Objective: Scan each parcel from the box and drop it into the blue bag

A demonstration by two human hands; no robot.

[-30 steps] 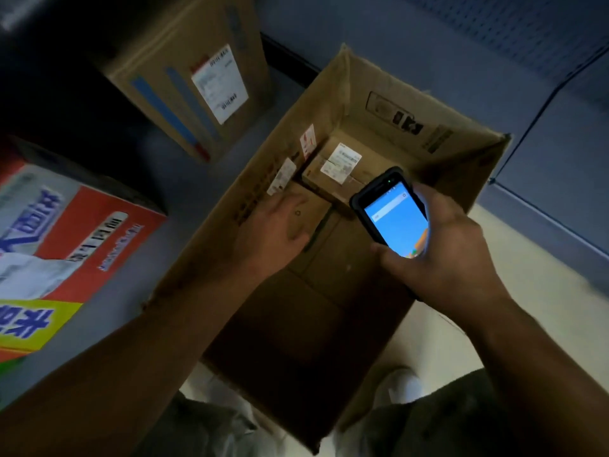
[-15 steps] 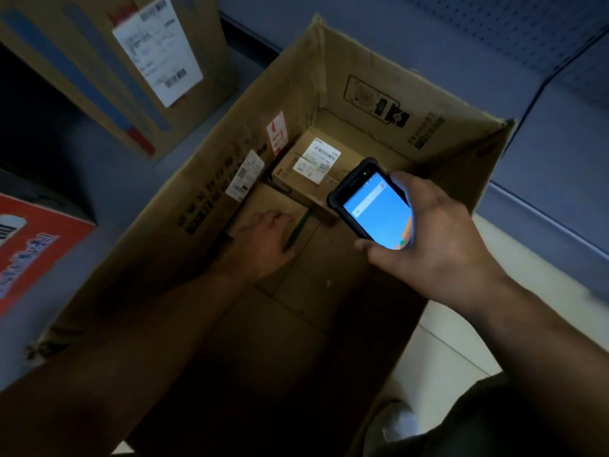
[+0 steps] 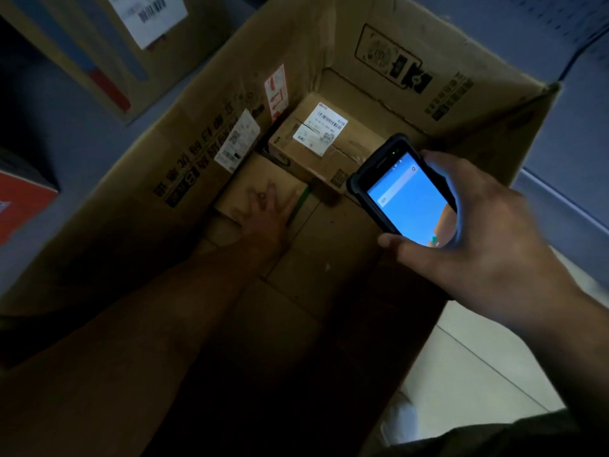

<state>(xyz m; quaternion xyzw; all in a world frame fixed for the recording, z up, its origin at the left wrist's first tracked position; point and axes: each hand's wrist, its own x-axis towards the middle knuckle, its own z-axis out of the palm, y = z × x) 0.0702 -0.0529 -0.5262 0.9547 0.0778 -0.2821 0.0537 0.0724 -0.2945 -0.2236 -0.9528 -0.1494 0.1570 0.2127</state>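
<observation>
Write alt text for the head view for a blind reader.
A person's left hand rests on a small parcel at the bottom of a cardboard box, while the right hand holds a scanner above. A labelled parcel lies beyond.

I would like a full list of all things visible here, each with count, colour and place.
open cardboard box: 1, brown, centre.
labelled parcel: 1, brown with white label, far end inside the box.
small parcel: 1, brown, green strip, beside it, nearer.
handheld scanner: 1, black, lit blue screen, above the box.
striped carton: 1, brown, top left.
red carton: 1, red, left edge.
left hand: 1, flat on the small parcel.
right hand: 1, grips the handheld scanner.
</observation>
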